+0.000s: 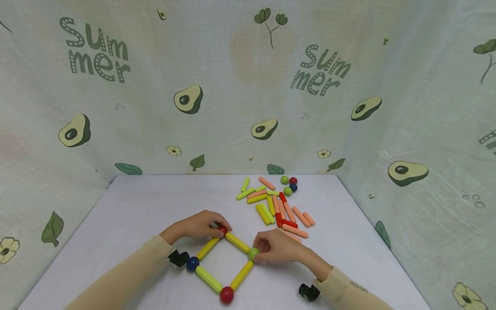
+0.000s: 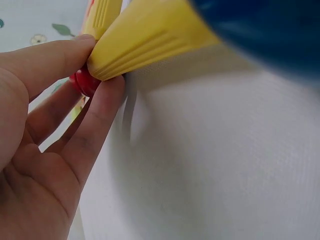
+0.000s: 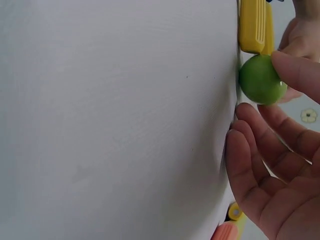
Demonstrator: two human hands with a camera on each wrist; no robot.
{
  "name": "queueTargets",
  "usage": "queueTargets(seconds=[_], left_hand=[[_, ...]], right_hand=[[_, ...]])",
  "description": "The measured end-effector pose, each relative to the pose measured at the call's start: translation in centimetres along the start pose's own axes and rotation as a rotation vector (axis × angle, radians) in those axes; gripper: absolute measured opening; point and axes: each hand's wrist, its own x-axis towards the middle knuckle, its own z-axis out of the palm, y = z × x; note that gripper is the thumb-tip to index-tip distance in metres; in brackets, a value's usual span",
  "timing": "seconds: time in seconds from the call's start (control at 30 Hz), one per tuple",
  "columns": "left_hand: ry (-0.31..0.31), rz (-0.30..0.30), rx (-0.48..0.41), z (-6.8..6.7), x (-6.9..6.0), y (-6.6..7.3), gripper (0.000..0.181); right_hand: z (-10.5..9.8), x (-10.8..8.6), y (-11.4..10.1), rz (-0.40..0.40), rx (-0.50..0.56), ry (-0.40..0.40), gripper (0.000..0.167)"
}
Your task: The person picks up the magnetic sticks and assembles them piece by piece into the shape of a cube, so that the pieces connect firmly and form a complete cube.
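Observation:
On the white table lies a four-sided frame of rods with balls at its corners. Three rods are yellow (image 1: 237,242) and one is lime green (image 1: 209,279). My left hand (image 1: 201,224) pinches the red ball (image 2: 86,82) at the far corner, where two yellow rods meet. With thumb and fingers, my right hand (image 1: 280,246) holds the green ball (image 3: 261,80) at the right corner. A blue ball (image 1: 192,264) forms the left corner, below my left wrist. The near corner is another red ball (image 1: 226,295), untouched by either hand.
Several loose rods in yellow, lime, orange (image 1: 295,231) and red (image 1: 289,223) lie scattered beyond my right hand. Behind them sit green (image 1: 284,180), red (image 1: 293,181) and blue (image 1: 293,187) balls. A printed cloth (image 1: 224,142) hangs behind and beside the table (image 1: 147,202).

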Motion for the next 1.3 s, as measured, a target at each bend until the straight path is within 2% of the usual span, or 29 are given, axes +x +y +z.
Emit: queueTargets(seconds=[0.27, 0.43, 0.53, 0.63, 0.7, 0.83, 1.07, 1.3], left_hand=[[-0.005, 0.008, 0.011, -0.1, 0.2, 0.0, 0.023], [-0.006, -0.003, 0.01, -0.1, 0.2, 0.0, 0.023], [-0.005, -0.007, 0.011, -0.2, 0.2, 0.0, 0.022], [-0.003, -0.008, 0.014, -0.1, 0.2, 0.0, 0.023], [-0.001, -0.008, 0.015, -0.1, 0.2, 0.0, 0.023], [0.003, -0.01, 0.008, -0.1, 0.1, 0.1, 0.023], [0.013, -0.014, 0.004, -0.1, 0.3, -0.1, 0.023], [0.054, -0.046, -0.001, -0.2, 0.4, -0.2, 0.032]], right_hand=[[-0.2, 0.0, 0.1, -0.01, -0.004, -0.041, 0.02], [-0.3, -0.3, -0.1, -0.039, -0.056, -0.004, 0.028], [-0.2, -0.6, -0.6, -0.097, -0.1, 0.023, 0.034], [0.1, -0.7, -1.1, -0.184, -0.171, 0.017, 0.035], [0.4, -0.6, -1.2, -0.23, -0.219, 0.003, 0.032], [1.0, -0.1, -1.1, -0.27, -0.288, -0.008, 0.023], [1.2, 0.4, -1.5, -0.297, -0.367, 0.026, 0.016], [0.7, 0.8, -1.5, -0.223, -0.331, 0.042, 0.018]])
